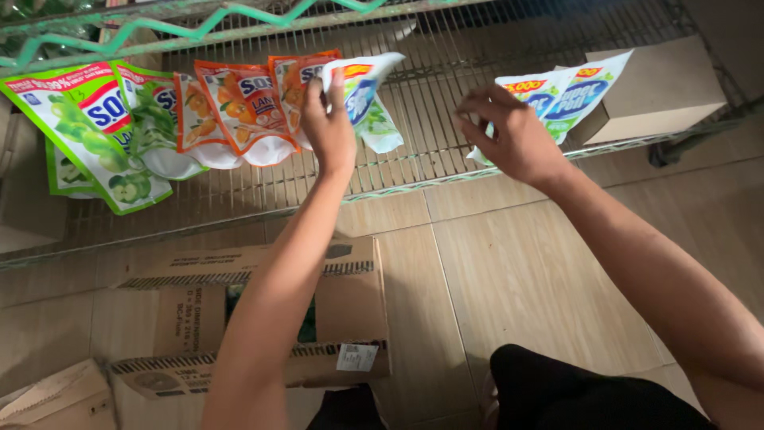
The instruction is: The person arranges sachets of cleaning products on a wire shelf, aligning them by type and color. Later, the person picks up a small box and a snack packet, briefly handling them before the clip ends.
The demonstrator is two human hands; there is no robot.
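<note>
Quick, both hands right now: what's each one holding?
Left hand: shut on a white refill pouch.
Right hand: on the white pouches; grip cannot be told.

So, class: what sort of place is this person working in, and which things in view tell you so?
Probably a shop or stockroom. A wire shelf carries rows of refill pouches, the left hand and right hand each touch one, and an opened cardboard carton sits on the tiled floor.

Wire shelf (446,72) with refill pouches (239,107) (green, orange, white) and a cardboard box (664,84).
</note>
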